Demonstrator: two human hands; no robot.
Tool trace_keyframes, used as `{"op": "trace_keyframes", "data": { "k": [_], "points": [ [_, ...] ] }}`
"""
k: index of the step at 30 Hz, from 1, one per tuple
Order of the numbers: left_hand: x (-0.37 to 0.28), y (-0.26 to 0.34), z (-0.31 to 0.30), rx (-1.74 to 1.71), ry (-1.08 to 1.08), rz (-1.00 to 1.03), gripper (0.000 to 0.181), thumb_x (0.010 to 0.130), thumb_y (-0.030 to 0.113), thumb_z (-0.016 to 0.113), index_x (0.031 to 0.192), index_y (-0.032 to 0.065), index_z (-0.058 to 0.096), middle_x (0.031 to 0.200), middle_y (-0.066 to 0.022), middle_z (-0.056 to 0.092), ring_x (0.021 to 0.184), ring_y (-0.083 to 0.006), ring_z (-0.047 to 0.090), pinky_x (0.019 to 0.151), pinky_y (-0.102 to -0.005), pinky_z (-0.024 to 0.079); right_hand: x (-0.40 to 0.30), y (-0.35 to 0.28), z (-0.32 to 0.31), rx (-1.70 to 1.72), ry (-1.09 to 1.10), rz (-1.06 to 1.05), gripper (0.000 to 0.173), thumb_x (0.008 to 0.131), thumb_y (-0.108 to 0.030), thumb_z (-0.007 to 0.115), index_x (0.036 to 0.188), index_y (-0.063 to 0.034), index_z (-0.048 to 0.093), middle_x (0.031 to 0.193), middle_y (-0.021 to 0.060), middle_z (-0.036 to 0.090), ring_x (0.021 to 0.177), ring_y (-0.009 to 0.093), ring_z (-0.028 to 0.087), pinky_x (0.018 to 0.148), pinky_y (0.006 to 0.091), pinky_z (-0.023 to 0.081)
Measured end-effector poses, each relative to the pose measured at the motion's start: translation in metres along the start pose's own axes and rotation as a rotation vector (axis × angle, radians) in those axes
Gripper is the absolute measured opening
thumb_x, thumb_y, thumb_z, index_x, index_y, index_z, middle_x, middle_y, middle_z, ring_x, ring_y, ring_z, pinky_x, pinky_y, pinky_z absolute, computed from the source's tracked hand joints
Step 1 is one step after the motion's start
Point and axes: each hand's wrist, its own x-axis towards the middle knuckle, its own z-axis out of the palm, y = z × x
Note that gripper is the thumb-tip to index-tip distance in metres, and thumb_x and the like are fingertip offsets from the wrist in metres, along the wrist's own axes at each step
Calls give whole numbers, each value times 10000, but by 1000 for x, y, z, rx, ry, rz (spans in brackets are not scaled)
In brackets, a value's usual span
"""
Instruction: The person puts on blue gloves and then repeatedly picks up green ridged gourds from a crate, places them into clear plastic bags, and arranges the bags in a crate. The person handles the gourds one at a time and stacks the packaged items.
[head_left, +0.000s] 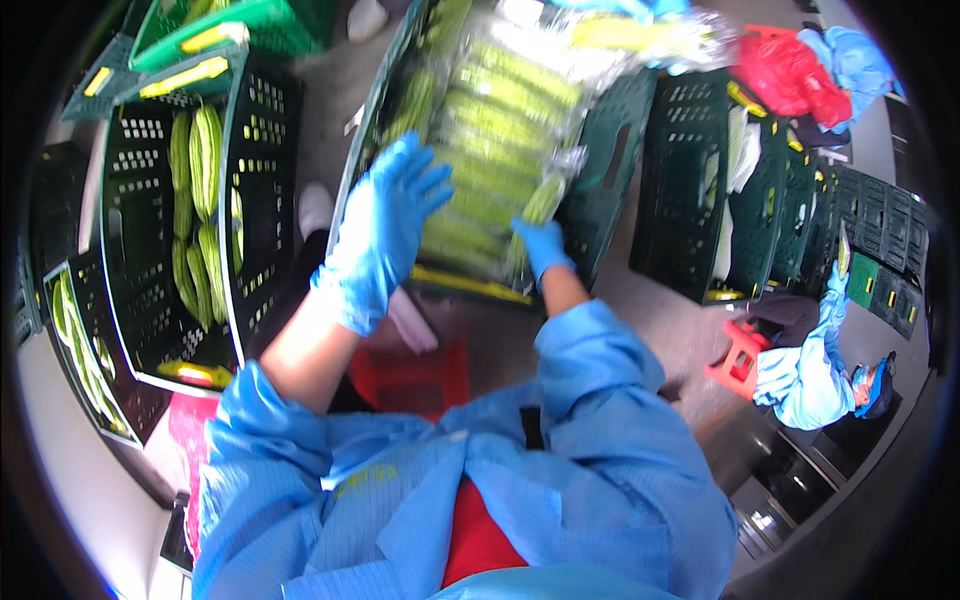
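Both my hands wear blue gloves over a dark green plastic crate (611, 172). Inside it lie long, ridged green vegetables wrapped in clear plastic film (491, 142), side by side in a row. My left hand (394, 217) is raised above the crate's left side with its fingers apart and nothing in it. My right hand (544, 244) is at the crate's near right corner, its fingers on the lower end of a wrapped green vegetable (544, 201). Another person's blue-gloved hands hold a wrapped vegetable (630, 35) at the crate's far edge.
A crate of loose green gourds (206, 169) stands at left, with a bright green crate (285, 26) beyond. More dark crates (679, 187) stand at right. A co-worker in blue (810, 382) is by a red stool (739, 360). Another red stool (412, 379) is beneath me.
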Motion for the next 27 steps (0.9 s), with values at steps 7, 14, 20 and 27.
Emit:
{"op": "trace_keyframes", "data": {
  "k": [7, 14, 20, 27],
  "points": [
    [5, -2, 4, 59, -21, 13, 547, 883, 255, 508, 1361, 73, 313, 1365, -171, 339, 1228, -353, 373, 1008, -455, 324, -22, -56, -28, 284, -34, 185, 407, 681, -205, 740, 1001, 13, 615, 878, 111, 647, 728, 233, 630, 637, 360, 495],
    [8, -15, 21, 208, -113, 37, 602, 857, 229, 573, 1362, 56, 296, 1323, -142, 399, 1188, -317, 418, 981, -430, 349, -123, -157, -71, 654, -361, -85, 362, 749, -131, 690, 1067, 5, 583, 936, 65, 615, 823, 148, 585, 741, 284, 466],
    [-15, -26, 53, 393, -538, 93, 504, 797, 206, 668, 1215, 6, 470, 1146, -103, 548, 1045, -166, 516, 891, -296, 404, -173, -170, -72, 293, -443, -477, 524, 710, -75, 716, 1179, 7, 497, 1067, 58, 565, 947, 150, 544, 828, 305, 452],
    [-7, -24, 40, 177, -479, 181, 417, 784, 150, 657, 1142, -13, 520, 1058, -129, 602, 991, -222, 574, 900, -340, 435, -176, -189, -59, 102, -314, -767, 753, 639, -121, 779, 1285, -27, 405, 1166, 109, 521, 1074, 198, 500, 916, 325, 407]
  ]
}}
